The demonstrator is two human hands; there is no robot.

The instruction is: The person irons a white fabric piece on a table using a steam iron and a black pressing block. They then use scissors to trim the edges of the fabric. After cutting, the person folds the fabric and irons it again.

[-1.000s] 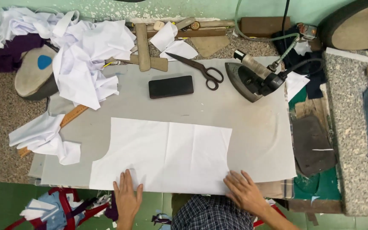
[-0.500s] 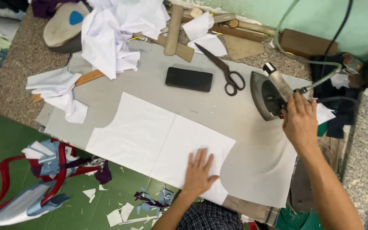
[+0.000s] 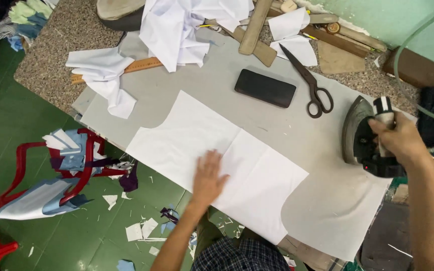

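Here, at lower centre of the frame, my left hand (image 3: 208, 176) lies flat, fingers spread, on the white cloth (image 3: 217, 160) covering the grey board (image 3: 322, 200). At the right edge my right hand (image 3: 399, 138) wraps shut around the iron (image 3: 362, 138) handle, near the scissors (image 3: 310, 83).

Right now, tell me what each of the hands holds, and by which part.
The right hand grips the iron by its handle. The left hand holds nothing; it lies flat on the white cut fabric piece.
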